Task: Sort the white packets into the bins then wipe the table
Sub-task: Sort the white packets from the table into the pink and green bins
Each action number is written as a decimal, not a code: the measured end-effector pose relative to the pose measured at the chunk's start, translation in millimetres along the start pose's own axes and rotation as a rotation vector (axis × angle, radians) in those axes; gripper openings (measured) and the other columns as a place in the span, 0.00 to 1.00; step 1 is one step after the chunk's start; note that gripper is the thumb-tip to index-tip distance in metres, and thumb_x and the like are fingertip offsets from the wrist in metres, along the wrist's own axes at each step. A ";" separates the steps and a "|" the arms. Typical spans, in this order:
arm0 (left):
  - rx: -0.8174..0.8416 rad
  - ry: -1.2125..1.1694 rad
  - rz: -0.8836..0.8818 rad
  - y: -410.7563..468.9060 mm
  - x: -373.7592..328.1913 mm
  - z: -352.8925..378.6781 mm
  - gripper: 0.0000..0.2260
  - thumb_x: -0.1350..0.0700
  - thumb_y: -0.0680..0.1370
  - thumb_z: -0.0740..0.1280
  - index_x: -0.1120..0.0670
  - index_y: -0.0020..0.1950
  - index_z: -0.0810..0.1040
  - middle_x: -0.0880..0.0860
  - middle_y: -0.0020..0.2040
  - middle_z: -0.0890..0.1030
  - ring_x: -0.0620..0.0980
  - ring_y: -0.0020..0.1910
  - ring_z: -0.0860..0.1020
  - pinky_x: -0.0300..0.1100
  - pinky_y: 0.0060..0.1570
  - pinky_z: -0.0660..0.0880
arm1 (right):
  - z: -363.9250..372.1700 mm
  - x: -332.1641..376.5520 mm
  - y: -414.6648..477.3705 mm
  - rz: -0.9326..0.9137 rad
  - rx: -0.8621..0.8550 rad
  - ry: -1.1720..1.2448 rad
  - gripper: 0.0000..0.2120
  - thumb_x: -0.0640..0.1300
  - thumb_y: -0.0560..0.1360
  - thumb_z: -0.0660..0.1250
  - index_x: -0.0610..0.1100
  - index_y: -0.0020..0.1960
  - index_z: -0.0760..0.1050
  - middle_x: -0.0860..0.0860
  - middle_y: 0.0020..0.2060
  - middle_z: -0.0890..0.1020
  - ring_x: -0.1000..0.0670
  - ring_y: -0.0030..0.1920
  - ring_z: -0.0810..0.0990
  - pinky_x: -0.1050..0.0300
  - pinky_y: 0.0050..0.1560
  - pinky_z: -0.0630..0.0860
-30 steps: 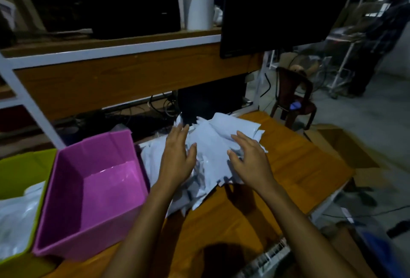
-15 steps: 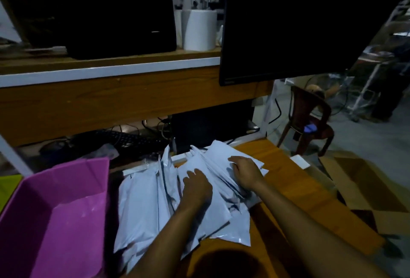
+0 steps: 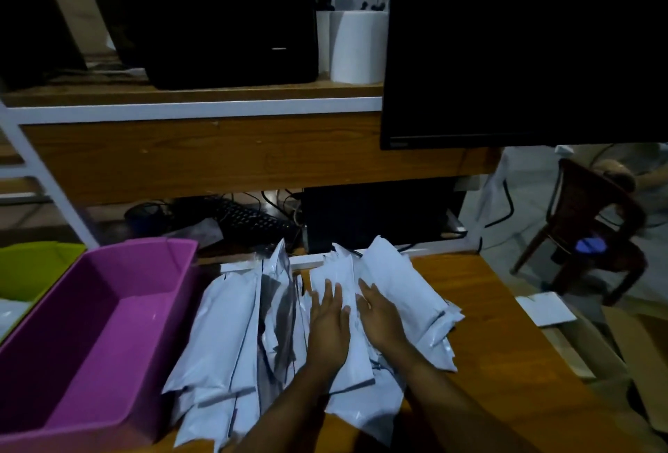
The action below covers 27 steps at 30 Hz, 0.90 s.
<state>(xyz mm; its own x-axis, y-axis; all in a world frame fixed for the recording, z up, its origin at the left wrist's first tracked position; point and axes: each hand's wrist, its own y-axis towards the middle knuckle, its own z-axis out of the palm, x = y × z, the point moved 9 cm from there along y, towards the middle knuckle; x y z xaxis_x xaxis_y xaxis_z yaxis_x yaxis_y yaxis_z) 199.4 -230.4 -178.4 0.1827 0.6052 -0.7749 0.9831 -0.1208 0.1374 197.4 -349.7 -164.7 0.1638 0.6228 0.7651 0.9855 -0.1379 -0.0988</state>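
Observation:
A heap of white packets (image 3: 231, 337) lies on the wooden table (image 3: 506, 362), spread from the pink bin to the table's middle. My left hand (image 3: 327, 322) rests flat on a packet near the top of the heap, fingers spread. My right hand (image 3: 379, 315) lies flat beside it on another packet (image 3: 405, 290), fingers apart. Neither hand grips anything. The pink bin (image 3: 54, 362) stands at the left and looks empty. A green bin (image 3: 32, 264) sits further left, partly cut off by the frame edge.
A black monitor (image 3: 524, 48) hangs over the table's back right. A wooden shelf (image 3: 217, 160) carries a black box (image 3: 231, 30) and a white roll (image 3: 358, 48). A keyboard (image 3: 253, 221) lies behind the packets. A small white card (image 3: 546, 308) sits near the right edge; a chair (image 3: 596, 228) stands beyond.
The view has tilted up and moved closer to the heap. Both hands went from curled on the packets to lying flat and close together on top of them.

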 end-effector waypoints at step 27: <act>-0.183 0.114 0.547 -55.9 -105.0 -235.5 0.22 0.58 0.83 0.53 0.54 0.77 0.57 0.47 0.79 0.52 0.44 0.78 0.41 0.41 0.75 0.42 | -37.8 162.8 -154.2 -0.185 -0.829 -0.271 0.26 0.60 0.71 0.57 0.51 0.63 0.77 0.51 0.66 0.76 0.46 0.61 0.69 0.47 0.52 0.69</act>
<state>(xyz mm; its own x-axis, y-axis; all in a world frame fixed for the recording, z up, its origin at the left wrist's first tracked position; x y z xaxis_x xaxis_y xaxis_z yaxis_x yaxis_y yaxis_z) 127.8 -101.9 40.6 0.6539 0.5753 -0.4913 0.7297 -0.3081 0.6104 70.4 -256.2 -0.8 0.1140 0.8366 0.5358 0.6658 -0.4646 0.5838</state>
